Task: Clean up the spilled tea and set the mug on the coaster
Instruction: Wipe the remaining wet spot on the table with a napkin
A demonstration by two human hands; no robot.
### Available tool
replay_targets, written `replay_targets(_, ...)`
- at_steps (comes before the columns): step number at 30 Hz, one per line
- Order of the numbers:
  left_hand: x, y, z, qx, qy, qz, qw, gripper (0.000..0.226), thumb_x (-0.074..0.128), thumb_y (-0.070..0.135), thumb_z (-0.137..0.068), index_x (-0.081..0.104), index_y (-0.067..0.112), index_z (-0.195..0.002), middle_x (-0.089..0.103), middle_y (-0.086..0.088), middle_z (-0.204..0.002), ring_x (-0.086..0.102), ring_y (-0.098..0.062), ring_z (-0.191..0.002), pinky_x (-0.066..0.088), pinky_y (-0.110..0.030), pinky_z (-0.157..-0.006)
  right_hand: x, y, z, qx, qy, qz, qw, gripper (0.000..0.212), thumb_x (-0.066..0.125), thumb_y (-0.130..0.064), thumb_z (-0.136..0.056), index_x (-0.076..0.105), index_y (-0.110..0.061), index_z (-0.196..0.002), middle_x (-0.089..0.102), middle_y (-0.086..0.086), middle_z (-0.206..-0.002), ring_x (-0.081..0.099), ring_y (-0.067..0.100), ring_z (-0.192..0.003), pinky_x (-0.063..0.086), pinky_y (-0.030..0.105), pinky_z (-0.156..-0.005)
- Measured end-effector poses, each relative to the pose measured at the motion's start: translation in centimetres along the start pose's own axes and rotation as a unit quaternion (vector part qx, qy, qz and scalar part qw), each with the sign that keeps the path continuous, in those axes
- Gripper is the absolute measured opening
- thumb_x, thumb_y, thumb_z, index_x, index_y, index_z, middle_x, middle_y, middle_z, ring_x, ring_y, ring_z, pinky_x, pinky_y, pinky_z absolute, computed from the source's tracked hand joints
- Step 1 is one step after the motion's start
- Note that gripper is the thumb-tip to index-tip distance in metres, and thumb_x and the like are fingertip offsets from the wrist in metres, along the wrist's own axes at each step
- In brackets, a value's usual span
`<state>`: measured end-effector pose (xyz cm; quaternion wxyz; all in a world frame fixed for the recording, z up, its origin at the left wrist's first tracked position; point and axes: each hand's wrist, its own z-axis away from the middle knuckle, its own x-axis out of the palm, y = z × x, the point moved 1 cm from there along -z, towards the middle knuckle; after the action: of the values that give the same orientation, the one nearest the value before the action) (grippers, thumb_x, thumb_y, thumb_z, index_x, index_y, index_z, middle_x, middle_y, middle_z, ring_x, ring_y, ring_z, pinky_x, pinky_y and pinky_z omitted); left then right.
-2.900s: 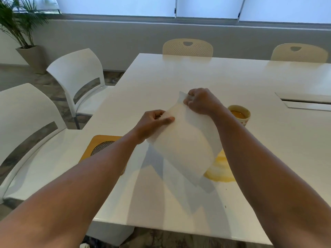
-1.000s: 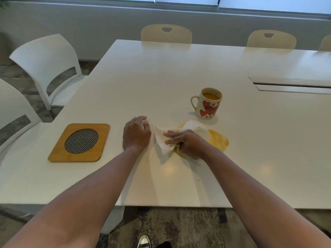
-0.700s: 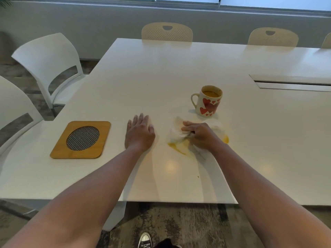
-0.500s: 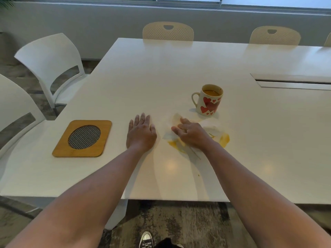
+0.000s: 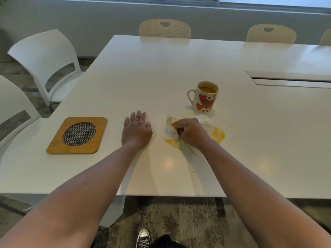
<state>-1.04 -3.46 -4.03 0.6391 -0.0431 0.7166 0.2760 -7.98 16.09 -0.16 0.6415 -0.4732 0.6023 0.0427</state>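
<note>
Fingers of my right hand bunch the tissue, left hand flat — press firmly, sweep the spilled tea inward.

On the worktop, the coaster lies at the left, near the front edge. The left hand rests flat just to its right. Right of that hand, the right hand sits on the paper towel, which lies over the spilled tea; the spill reaches out past the towel on the right and at the front left. The mug stands just behind towel and spill, well apart from the coaster. Chairs stand along the left side and behind the far edge. A shoe shows on the floor before the worktop.
</note>
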Motion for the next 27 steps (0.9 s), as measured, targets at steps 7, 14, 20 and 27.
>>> replay_targets(7, 0.0, 0.0, -0.1, -0.001, 0.007, 0.001, 1.0, 0.057, 0.025, 0.036, -0.104, 0.02, 0.02, -0.159, 0.011, -0.001, -0.167, 0.005, -0.016, -0.154, 0.0, -0.036, -0.125, -0.6, -0.4, -0.4, 0.07, -0.022, 0.142, 0.987, 0.034, 0.063, -0.013, -0.09, 0.067, -0.015, -0.123, 0.058, 0.009, -0.115, 0.052, 0.028, -0.105, 0.047, 0.035, -0.091)
replay_targets(14, 0.2, 0.0, -0.1, -0.002, 0.01, 0.003, 1.0, 0.057, 0.025, 0.037, -0.103, 0.021, 0.021, -0.159, 0.012, 0.0, -0.167, 0.006, -0.016, -0.154, 0.0, -0.036, -0.125, -0.2, -1.6, -0.1, 0.136, -0.073, 0.249, 0.956, 0.039, 0.041, -0.018, -0.099, 0.053, -0.027, -0.135, 0.038, 0.016, -0.129, 0.043, 0.035, -0.114, 0.046, 0.042, -0.095)
replay_targets(20, 0.2, -0.1, -0.1, -0.003, 0.012, 0.008, 1.0, 0.058, 0.025, 0.037, -0.103, 0.022, 0.021, -0.158, 0.013, 0.0, -0.167, 0.006, -0.016, -0.154, 0.001, -0.036, -0.125, -0.6, -1.6, -1.2, 0.14, -0.077, 0.18, 0.971, 0.038, 0.044, -0.008, -0.095, 0.063, -0.018, -0.126, 0.049, 0.017, -0.12, 0.061, 0.031, -0.096, 0.047, 0.031, -0.091)
replay_targets(27, 0.1, 0.0, 0.0, -0.003, 0.016, 0.009, 1.0, 0.058, 0.026, 0.038, -0.103, 0.023, 0.021, -0.158, 0.014, 0.0, -0.167, 0.008, -0.016, -0.154, 0.003, -0.037, -0.125, -0.7, -2.0, -1.9, 0.188, -0.083, 0.102, 0.973, 0.03, 0.053, -0.012, -0.085, 0.067, 0.001, -0.108, 0.063, 0.018, -0.109, 0.06, 0.028, -0.1, 0.051, 0.029, -0.079)
